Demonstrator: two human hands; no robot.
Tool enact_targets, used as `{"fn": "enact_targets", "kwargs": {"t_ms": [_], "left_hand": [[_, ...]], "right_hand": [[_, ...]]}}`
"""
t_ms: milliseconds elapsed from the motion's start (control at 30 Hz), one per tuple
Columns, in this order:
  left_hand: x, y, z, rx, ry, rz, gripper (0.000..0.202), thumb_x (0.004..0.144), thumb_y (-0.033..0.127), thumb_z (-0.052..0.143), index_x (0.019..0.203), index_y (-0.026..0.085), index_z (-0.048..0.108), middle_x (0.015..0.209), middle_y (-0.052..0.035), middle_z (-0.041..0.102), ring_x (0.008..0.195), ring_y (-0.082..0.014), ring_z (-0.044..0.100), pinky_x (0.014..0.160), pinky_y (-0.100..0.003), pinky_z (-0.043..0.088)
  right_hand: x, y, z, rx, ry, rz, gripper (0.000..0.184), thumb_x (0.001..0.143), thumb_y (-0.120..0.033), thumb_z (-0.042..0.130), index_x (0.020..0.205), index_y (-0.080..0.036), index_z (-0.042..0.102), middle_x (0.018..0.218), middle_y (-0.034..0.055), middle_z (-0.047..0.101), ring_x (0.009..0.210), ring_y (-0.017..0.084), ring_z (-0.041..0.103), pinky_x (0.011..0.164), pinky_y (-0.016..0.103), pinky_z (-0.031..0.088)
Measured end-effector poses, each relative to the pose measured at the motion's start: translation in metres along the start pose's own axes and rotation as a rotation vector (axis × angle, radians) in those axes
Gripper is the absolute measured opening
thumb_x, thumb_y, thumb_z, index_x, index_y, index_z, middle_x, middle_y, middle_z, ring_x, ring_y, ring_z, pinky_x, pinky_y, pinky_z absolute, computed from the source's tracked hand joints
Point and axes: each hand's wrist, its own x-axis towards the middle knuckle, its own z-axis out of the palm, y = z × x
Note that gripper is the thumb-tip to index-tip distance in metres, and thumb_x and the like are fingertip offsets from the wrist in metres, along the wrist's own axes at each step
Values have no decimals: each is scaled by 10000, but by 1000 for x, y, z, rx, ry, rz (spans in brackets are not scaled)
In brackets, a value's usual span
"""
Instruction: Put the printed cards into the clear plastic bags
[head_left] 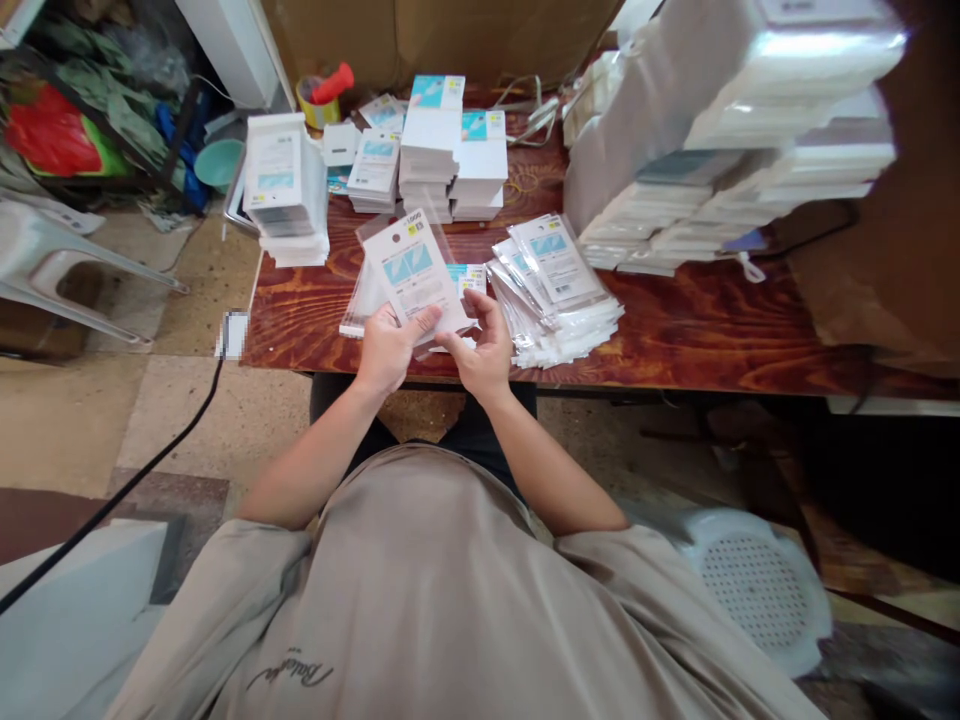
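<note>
My left hand (389,350) grips a white printed card (412,268) with blue pictures by its lower left part, thumb on top. A clear plastic bag (436,212) shows around the card's upper edge; how far the card sits in it I cannot tell. Close to the card's lower right corner is my right hand (486,345), its thumb and fingers apart. Under the held card lie clear bags (358,308) and more blue and white cards (472,280). Right of my hands is a fanned pile of bagged cards (556,270).
Stacks of cards (429,150) stand at the back of the wooden table (720,335), with another stack (281,185) at its left end. Tall stacks of plastic-wrapped packs (675,130) rise on the right. A yellow tape roll (319,108) sits behind. A white stool (761,590) is at my right.
</note>
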Motion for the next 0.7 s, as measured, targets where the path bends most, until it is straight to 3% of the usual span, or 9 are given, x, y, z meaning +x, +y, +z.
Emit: {"fn": "enact_targets", "kwargs": {"t_ms": [67, 133, 200, 267, 367, 467, 567, 633, 700], "left_hand": [[-6, -5, 1, 23, -18, -15, 542, 671, 501, 963, 1038, 181, 722, 1069, -96, 797, 976, -265, 774, 831, -373, 630], [-7, -5, -2, 84, -60, -40, 571, 712, 577, 918, 1069, 183, 709, 1051, -93, 791, 939, -253, 767, 814, -373, 627], [-2, -1, -8, 237, -103, -61, 560, 799, 668, 812, 1059, 184, 699, 1007, -99, 782, 940, -257, 756, 829, -388, 620], [9, 7, -17, 531, -28, 17, 507, 898, 676, 700, 1044, 191, 694, 1015, -114, 769, 1011, -275, 735, 920, -420, 595], [33, 20, -34, 1149, 245, 205, 406, 905, 514, 753, 1113, 174, 680, 1252, -175, 709, 1269, -344, 620, 1151, -484, 453], [55, 29, -50, 1551, 324, 82, 562, 803, 466, 850, 1186, 103, 657, 1373, -265, 621, 1376, -436, 520, 1193, -532, 383], [73, 33, -61, 1603, 303, -55, 667, 735, 485, 899, 1208, 88, 646, 1372, -281, 619, 1327, -448, 566, 1120, -516, 443], [81, 35, -67, 1561, 274, -106, 645, 703, 442, 927, 1184, 113, 649, 1304, -246, 670, 1244, -416, 632, 1057, -494, 482], [87, 37, -72, 1515, 255, -137, 543, 690, 377, 935, 1098, 144, 661, 1200, -194, 717, 1145, -375, 682, 995, -468, 506]], "right_hand": [[1, -6, 7, -75, -6, 10, 584, 769, -567, 834, 1233, -250, 677, 1244, 83, 711, 1051, 215, 685, 831, 332, 606], [3, -12, 6, -79, -59, 45, 460, 794, -574, 820, 1095, -241, 720, 1057, 43, 748, 895, 190, 694, 773, 324, 602], [11, -15, -4, -41, -77, 73, 409, 848, -602, 771, 1005, -228, 724, 885, 18, 730, 746, 166, 668, 698, 319, 589], [29, -14, -27, -51, 7, 61, 424, 909, -626, 696, 1027, -219, 708, 835, 21, 707, 705, 165, 658, 676, 332, 583], [65, -8, -76, -303, 242, -7, 435, 938, -585, 670, 1151, -205, 660, 911, 52, 694, 792, 206, 681, 738, 401, 590], [91, -3, -117, -732, 417, 77, 345, 919, -442, 705, 1113, -163, 651, 930, 108, 687, 955, 306, 672, 910, 563, 547], [93, -3, -128, -1020, 494, 129, 358, 840, -288, 789, 1128, -125, 652, 1178, 259, 675, 1225, 426, 559, 1069, 670, 405], [84, -5, -118, -1051, 446, 12, 372, 887, -284, 751, 1205, -125, 644, 1352, 300, 608, 1317, 438, 487, 1112, 658, 366], [71, -8, -99, -1005, 188, -177, 326, 964, -329, 670, 1235, -147, 654, 1354, 252, 634, 1288, 394, 527, 1119, 604, 396]]}}
